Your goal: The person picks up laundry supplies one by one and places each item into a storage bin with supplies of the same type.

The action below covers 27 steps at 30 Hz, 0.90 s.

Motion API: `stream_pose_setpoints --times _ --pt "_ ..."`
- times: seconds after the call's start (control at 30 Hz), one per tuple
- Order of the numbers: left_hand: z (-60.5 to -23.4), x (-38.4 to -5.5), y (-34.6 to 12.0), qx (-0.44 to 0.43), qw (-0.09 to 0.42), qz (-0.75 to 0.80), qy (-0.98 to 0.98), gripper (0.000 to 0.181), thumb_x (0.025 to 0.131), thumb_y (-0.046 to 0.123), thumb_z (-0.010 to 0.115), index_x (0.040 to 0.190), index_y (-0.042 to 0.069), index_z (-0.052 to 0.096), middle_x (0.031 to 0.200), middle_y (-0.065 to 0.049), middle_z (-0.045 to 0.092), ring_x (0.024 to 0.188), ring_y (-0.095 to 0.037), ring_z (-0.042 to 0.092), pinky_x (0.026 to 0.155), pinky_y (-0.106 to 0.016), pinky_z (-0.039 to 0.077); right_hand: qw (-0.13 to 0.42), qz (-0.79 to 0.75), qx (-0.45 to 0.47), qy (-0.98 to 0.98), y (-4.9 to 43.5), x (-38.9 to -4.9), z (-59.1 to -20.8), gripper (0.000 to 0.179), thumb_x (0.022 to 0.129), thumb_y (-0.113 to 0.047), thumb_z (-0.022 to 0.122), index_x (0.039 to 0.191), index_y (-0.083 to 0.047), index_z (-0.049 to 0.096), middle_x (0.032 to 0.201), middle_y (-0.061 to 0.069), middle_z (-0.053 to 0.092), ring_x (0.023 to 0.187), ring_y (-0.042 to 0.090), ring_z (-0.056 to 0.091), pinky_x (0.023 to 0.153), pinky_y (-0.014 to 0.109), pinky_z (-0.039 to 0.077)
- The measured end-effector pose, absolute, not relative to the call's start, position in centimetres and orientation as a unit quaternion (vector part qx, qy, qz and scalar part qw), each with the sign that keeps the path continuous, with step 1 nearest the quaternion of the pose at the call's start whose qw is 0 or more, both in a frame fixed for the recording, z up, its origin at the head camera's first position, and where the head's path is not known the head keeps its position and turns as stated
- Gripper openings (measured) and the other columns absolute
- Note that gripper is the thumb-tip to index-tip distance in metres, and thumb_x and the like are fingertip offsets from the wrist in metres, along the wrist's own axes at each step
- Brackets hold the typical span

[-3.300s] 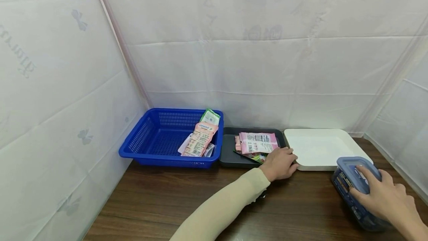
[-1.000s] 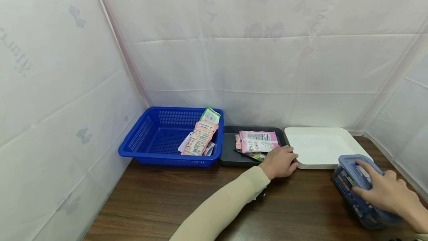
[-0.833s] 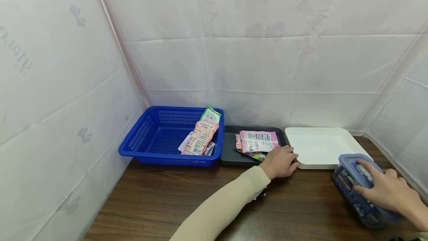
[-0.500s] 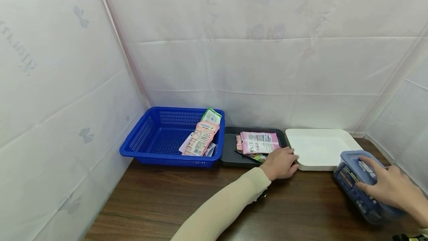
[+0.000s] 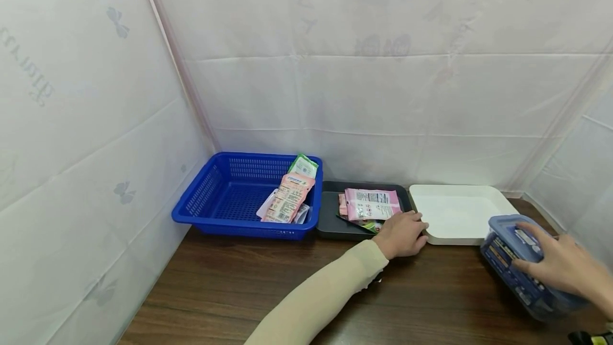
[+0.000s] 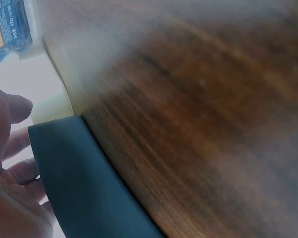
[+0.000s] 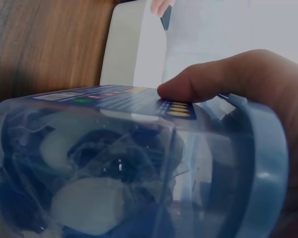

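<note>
At the right of the head view my right hand (image 5: 562,265) grips a clear plastic box (image 5: 514,276) with a blue lid (image 5: 517,236) and a dark printed label. The right wrist view shows the thumb (image 7: 188,87) against the box's labelled side; the other fingertips are hidden. White and blue contents show blurrily through the wall. My left hand (image 5: 401,234) rests where the dark grey tray (image 5: 330,222) meets the white tray (image 5: 460,212). In the left wrist view its fingers lie loosely by the grey tray's corner (image 6: 84,168), with the thumb apart from it.
A blue perforated basket (image 5: 230,196) at the left holds several packets, a pink one (image 5: 287,198) on top. In the grey tray lies a pink packet (image 5: 371,204) over others. White cloth walls (image 5: 364,95) stand behind and beside the brown wooden table (image 5: 230,292).
My right hand has shifted slightly to the right and away from me with the plastic box. The left hand keeps its place at the trays; the basket, trays and packets are the same.
</note>
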<state>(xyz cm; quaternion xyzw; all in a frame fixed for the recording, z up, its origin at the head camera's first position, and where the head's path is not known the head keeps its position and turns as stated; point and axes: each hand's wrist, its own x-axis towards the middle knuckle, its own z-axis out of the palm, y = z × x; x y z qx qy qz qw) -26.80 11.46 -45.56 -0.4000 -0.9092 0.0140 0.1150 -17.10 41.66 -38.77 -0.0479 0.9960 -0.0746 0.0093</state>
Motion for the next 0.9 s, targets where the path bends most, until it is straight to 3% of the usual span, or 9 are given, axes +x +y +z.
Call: stream_pose_setpoints --times 0.4,0.57,0.9 --pt "-45.2 -26.5 11.4 -0.395 0.11 0.012 -0.912 0.037 0.105 0.042 0.052 0.136 0.029 0.068 0.141 0.008 0.062 0.131 -0.007 0.055 0.106 -0.024 0.043 0.005 -0.082 -0.055 0.995 41.8 -17.6 -37.5 0.095 0.083 -0.042 0.081 0.146 0.004 0.028 0.078 0.023 0.055 0.065 0.03 0.055 0.05 0.04 0.045" --pt "-45.2 -26.4 11.3 -0.396 0.116 0.009 -0.911 0.035 0.105 0.042 0.053 0.133 0.029 0.07 0.138 0.008 0.063 0.13 -0.007 0.056 0.105 -0.023 0.043 0.016 -0.089 -0.047 0.995 41.8 -17.7 -36.8 0.094 0.084 -0.039 0.08 0.146 0.006 0.025 0.077 0.025 0.055 0.063 0.029 0.058 0.05 0.042 0.05" --pt "-45.2 -26.5 11.3 -0.406 0.13 0.007 -0.905 0.029 0.104 0.039 0.056 0.123 0.025 0.073 0.12 0.01 0.067 0.115 -0.005 0.061 0.095 -0.021 0.047 0.002 -0.084 -0.053 0.995 42.1 -18.3 -35.8 0.096 0.086 -0.04 0.078 0.148 0.008 0.023 0.077 0.03 0.052 0.063 0.031 0.056 0.049 0.041 0.049"
